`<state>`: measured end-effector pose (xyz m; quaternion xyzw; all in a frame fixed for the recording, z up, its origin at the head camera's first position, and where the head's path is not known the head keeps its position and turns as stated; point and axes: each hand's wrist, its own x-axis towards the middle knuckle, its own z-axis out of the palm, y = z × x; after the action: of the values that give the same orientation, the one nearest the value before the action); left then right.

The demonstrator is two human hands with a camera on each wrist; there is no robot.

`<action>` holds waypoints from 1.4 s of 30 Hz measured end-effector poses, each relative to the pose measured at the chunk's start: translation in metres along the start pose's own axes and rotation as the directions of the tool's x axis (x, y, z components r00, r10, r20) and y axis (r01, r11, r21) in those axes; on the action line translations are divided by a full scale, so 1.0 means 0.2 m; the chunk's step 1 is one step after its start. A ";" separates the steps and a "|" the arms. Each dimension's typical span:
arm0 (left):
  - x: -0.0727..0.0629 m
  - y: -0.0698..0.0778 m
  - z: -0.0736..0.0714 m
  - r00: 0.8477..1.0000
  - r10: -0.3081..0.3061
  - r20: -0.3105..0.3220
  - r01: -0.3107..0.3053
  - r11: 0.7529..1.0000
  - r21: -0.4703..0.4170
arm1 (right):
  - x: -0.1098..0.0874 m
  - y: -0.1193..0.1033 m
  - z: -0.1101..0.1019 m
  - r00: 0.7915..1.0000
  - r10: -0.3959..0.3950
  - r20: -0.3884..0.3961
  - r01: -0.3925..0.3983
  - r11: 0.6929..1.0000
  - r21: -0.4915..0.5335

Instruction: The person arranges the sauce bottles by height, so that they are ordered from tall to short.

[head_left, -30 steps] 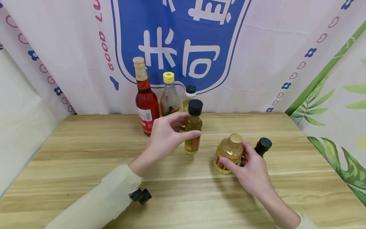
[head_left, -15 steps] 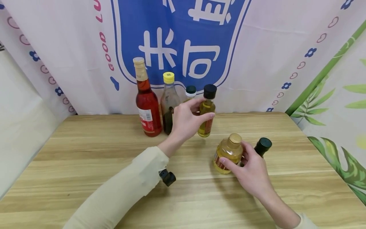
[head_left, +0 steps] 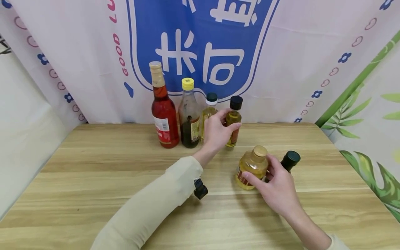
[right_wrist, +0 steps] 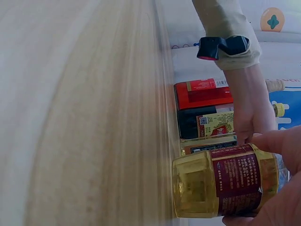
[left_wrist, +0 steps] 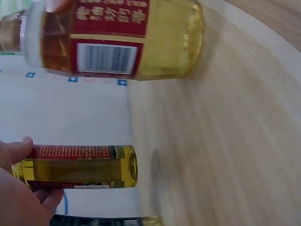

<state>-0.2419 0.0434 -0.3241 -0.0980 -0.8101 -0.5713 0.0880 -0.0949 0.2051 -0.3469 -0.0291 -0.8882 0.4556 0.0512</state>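
Observation:
My left hand (head_left: pixel 218 129) grips a small oil bottle (head_left: pixel 233 119) with a black cap, thumb on its near side. In the left wrist view this oil bottle (left_wrist: pixel 80 165) appears sideways, its base just off the table surface. My right hand (head_left: pixel 276 187) holds a squat bottle of yellow oil (head_left: pixel 251 167) with a gold cap and dark red label, thumb on the front. In the right wrist view the squat bottle (right_wrist: pixel 225 181) has its base down at the tabletop. Behind the right fingers stands a dark green-capped bottle (head_left: pixel 290 160), its body mostly hidden.
A tall red bottle (head_left: pixel 164 118), a yellow-capped dark sauce bottle (head_left: pixel 189 121) and a green-and-white-capped oil bottle (head_left: pixel 208 111) stand in a row at the back of the wooden table (head_left: pixel 109 180). A printed curtain (head_left: pixel 275 69) hangs right behind the table's back edge.
My left hand has carried the black-capped oil bottle back and to the right, alongside the row. The right hand and its squat bottle have stayed in place.

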 end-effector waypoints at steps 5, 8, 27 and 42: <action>0.01 -0.05 0.05 0.999 -0.009 -0.034 0.010 0.999 0.034 | -0.01 0.00 0.00 1.000 0.008 0.003 -0.008 1.000 -0.004; 0.01 -0.07 0.07 0.999 -0.006 -0.052 0.008 0.999 0.038 | -0.01 0.01 0.00 1.000 0.003 0.000 -0.003 1.000 -0.005; 0.02 -0.09 0.13 0.996 -0.004 -0.093 0.009 0.998 0.061 | -0.01 0.01 0.00 1.000 -0.017 -0.007 0.017 1.000 -0.018; 0.02 -0.07 0.14 0.991 -0.068 -0.114 0.081 0.991 0.110 | 0.00 0.01 0.00 1.000 -0.022 -0.008 0.022 0.999 -0.025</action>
<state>-0.2512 0.0660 -0.3449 -0.0307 -0.8385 -0.5314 0.1167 -0.0943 0.2059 -0.3487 -0.0221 -0.8939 0.4437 0.0595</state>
